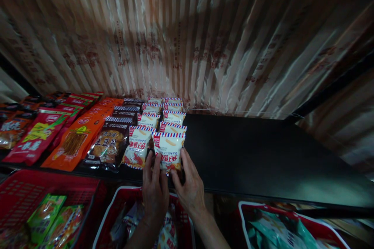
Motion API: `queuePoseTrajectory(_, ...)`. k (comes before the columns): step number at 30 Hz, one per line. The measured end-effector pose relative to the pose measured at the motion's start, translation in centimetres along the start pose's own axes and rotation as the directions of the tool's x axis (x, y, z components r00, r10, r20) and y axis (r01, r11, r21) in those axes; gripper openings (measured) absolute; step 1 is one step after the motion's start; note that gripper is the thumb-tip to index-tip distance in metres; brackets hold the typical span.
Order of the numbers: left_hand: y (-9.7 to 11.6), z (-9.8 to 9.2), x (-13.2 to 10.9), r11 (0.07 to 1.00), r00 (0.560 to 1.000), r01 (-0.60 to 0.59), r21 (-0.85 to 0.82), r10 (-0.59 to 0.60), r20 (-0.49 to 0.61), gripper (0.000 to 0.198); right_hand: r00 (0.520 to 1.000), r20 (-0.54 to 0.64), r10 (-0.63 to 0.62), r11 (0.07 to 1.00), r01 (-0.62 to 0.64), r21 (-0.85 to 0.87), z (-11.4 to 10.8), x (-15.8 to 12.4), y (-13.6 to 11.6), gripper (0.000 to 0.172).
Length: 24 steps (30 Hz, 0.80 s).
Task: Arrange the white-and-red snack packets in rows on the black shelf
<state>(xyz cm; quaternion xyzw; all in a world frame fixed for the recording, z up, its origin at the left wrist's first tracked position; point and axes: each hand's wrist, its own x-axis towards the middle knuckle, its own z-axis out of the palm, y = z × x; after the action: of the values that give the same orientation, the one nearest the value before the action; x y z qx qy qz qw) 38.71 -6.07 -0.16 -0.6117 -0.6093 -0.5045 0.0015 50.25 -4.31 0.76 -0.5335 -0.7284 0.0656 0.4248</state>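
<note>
Both hands are at the front snack bag, a white packet with a red-and-blue striped top edge and red lettering. My left hand has its fingers against the bag's lower left side. On the lower right side, my right hand has its thumb in front and fingers along the edge, so the bag sits between the two hands. Close on the left stands a matching snack bag. Behind these two, more of the same white packets line up in two rows towards the back of the black shelf.
Left along the shelf are dark brown potato-chip bags, orange packets and red packets. Below its front edge stand a red basket with packets, another red basket and a basket of teal bags. Striped sheeting hangs behind.
</note>
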Motion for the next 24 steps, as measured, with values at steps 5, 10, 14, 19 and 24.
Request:
queuePoseTrajectory(5, 0.3, -0.3, -0.1, 1.000, 1.000, 0.002, 0.019, -0.002, 0.013, 0.054, 1.000, -0.026, 0.016, 0.998, -0.014, 0.065, -0.1, -0.2, 0.1, 0.064)
queuePoseTrajectory(10, 0.8, -0.9, -0.2, 0.999, 1.000, -0.002, 0.050, 0.001, 0.014, 0.055, 0.996, -0.062, 0.060, 0.991, -0.052, 0.121, -0.2, -0.3, 0.1, 0.059)
queuePoseTrajectory(14, 1.2, -1.3, -0.6, 0.985, 0.992, -0.129, 0.118, 0.129, 0.007, 0.052, 0.994, -0.089, 0.060, 0.989, -0.048, 0.138, -0.3, -0.4, 0.1, 0.054)
queuePoseTrajectory(19, 1.4, -1.1, -1.0, 0.960, 0.975, -0.220, 0.173, 0.211, 0.067, 0.047, 0.995, -0.086, 0.043, 0.992, -0.033, 0.119, -0.4, -0.4, 0.0, 0.051)
queuePoseTrajectory(24, 1.3, -1.1, -0.8, 0.956, 0.986, -0.165, 0.244, 0.156, 0.056, 0.045, 0.998, -0.046, -0.046, 0.995, 0.050, 0.083, -0.7, -0.1, 0.0, 0.050)
